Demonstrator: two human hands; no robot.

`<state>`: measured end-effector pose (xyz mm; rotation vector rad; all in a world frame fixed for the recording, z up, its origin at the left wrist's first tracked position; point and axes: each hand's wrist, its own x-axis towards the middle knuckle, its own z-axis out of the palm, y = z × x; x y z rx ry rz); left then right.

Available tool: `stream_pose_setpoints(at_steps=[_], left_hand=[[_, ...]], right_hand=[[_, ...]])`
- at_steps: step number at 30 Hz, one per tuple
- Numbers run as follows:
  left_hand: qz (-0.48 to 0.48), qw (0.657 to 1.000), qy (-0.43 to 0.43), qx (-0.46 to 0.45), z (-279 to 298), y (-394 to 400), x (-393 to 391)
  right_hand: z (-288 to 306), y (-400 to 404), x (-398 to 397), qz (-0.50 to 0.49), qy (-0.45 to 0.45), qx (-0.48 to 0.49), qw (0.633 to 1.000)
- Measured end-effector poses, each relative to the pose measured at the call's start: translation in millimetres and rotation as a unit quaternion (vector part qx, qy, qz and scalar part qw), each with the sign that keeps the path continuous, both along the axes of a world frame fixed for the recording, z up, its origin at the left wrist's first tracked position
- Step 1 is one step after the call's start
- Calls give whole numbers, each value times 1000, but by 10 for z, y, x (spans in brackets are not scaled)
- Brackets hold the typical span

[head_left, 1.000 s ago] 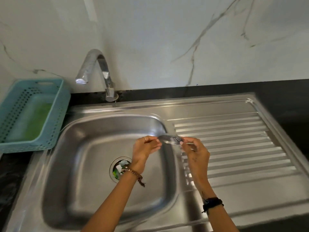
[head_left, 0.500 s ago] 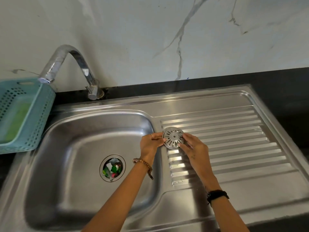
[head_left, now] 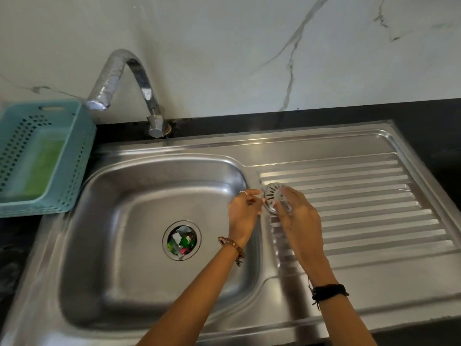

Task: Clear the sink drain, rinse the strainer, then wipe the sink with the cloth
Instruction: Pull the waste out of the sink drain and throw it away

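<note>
A: The strainer (head_left: 272, 196) has come down. A second ago both hands had it lifted over the basin; now it sits low at the near-left corner of the ribbed draining board (head_left: 361, 201), flat side up.

B: So it's out of the drain (head_left: 181, 240) for good, and that hole is wide open. You can see the scraps (head_left: 180, 242) packed in there, white, green, a bit of pink.

A: Which I'd say makes clearing that lot the next job, before any rinsing under the tap (head_left: 134, 78).

B: And the grip?

A: The right hand (head_left: 296, 218) pinches the strainer's near rim, fingers curled down over it. The left hand (head_left: 243, 211) is just beside its left edge, fingertips touching or barely off it; whether it's gripping, I can't tell.

B: Any cloth?

A: Something green lies in the blue basket (head_left: 74, 156) to the left, well apart from both hands. Could be it.
</note>
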<state>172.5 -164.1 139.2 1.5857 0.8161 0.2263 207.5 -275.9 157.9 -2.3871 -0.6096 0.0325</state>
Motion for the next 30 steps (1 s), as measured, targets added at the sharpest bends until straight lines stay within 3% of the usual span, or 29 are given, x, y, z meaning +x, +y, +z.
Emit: stream_pose_setpoints(at_steps=[3, 7, 10, 12, 14, 17, 21, 23, 26, 30], left_hand=[[-7, 999, 2, 37, -85, 167, -331], [51, 994, 79, 53, -399, 675, -927], [99, 978, 179, 45, -702, 1153, -1280], [74, 963, 246, 84, -878, 1418, -1402], [4, 947, 284, 147, -1031, 1616, -1454], [-157, 925, 263, 227, -1243, 1753, -1453], [-315, 855, 259, 320, -1482, 1780, -1421], [-322, 835, 268, 358, -1531, 1776, -1425], [-299, 831, 266, 387, -1556, 1784, -1469], [-250, 872, 237, 349, -1500, 1838, -1560]], right_hand=[[-8, 420, -371, 60, 34, 42, 997], [-331, 1011, -786, 82, 173, 63, 980], [-693, 1370, -928, 59, 276, -13, 959], [-935, 1547, -973, 53, 305, -80, 948], [-1153, 1699, -1006, 52, 303, -149, 940], [-1401, 1849, -1048, 63, 292, -232, 926], [-1637, 1944, -1151, 71, 243, -300, 920], [-1695, 1939, -1202, 77, 208, -311, 924], [-1737, 1899, -1257, 93, 170, -309, 931], [-1713, 1843, -1261, 127, 148, -298, 934]])
